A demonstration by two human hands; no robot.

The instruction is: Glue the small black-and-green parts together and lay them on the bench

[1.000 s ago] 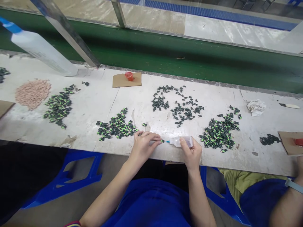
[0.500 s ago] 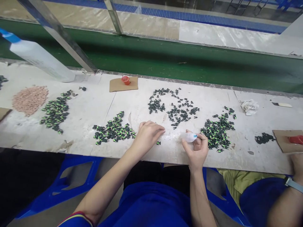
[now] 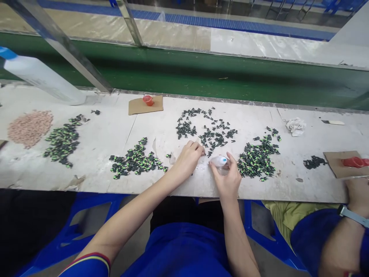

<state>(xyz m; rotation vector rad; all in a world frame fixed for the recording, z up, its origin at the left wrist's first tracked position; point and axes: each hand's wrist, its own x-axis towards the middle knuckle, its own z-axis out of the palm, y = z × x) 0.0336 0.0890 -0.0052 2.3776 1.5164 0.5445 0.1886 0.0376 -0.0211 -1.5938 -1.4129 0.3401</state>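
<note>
My left hand (image 3: 188, 158) is closed in a pinch at the near edge of the scattered small black parts (image 3: 215, 136). A tiny dark piece shows at its fingertips, partly hidden by them. My right hand (image 3: 229, 177) holds a small white squeeze bottle (image 3: 216, 161) with a blue tip, tilted over the tabletop just right of my left fingers. Beside my right hand lies a heap of black-and-green pieces (image 3: 256, 159). Another heap of black-and-green pieces (image 3: 135, 159) lies left of my left wrist.
Red cups (image 3: 148, 100) stand on cardboard at the back and right. Far left are pink pieces (image 3: 30, 127), more black-and-green pieces (image 3: 62, 142) and a large white bottle (image 3: 46, 79). Crumpled tissue (image 3: 296, 126) and a brush (image 3: 333, 122) lie right. A co-worker's hand (image 3: 357, 196) rests at right.
My left hand has moved forward and right to the black parts. My right hand has brought the squeeze bottle left, closer to it, and turned its tip more toward me. The view has shifted slightly.
</note>
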